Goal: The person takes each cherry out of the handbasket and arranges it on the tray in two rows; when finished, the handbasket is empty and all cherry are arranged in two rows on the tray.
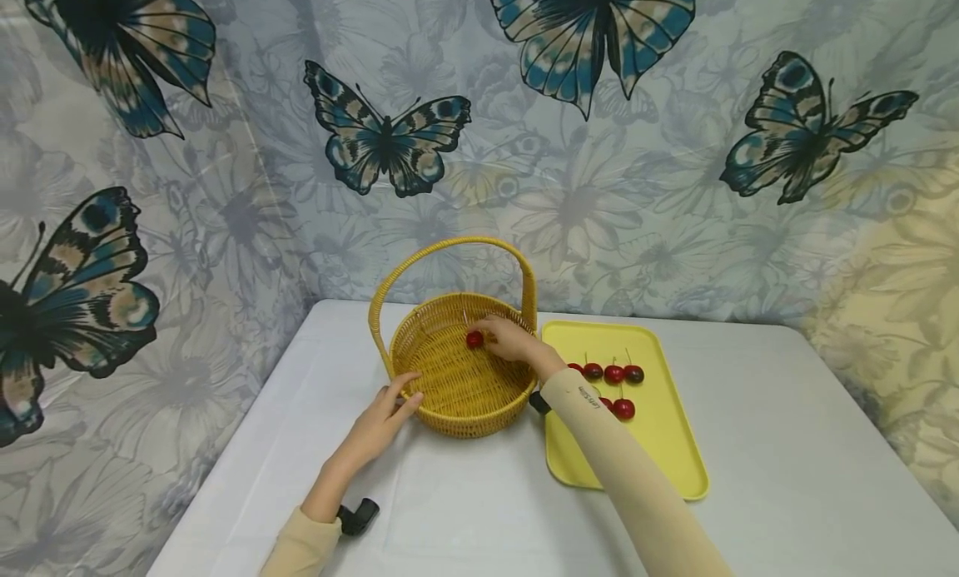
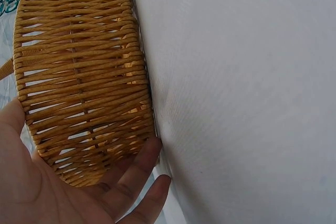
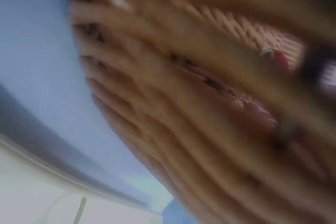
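Observation:
In the head view, a round yellow wicker basket [image 1: 459, 425] with a tall arched handle stands on the white table. My left hand [image 1: 384, 423] grips its near left side; the left wrist view shows the thumb up by the rim and the fingers spread along the woven wall [image 2: 79, 93]. Reaching in over the right rim, my right hand [image 1: 508, 339] pinches a dark red cherry [image 1: 474, 340] above the basket's floor. The right wrist view is blurred, with wicker strands [image 3: 173, 87] across most of it and a bit of red cherry [image 3: 281, 59] behind them.
A yellow tray [image 1: 659, 452] lies right of the basket, partly under my right forearm. Several stemmed cherries [image 1: 624, 409] sit on it in two rows, some hidden by the sleeve. A butterfly-patterned cloth [image 1: 599, 227] hangs behind the table [image 1: 764, 410].

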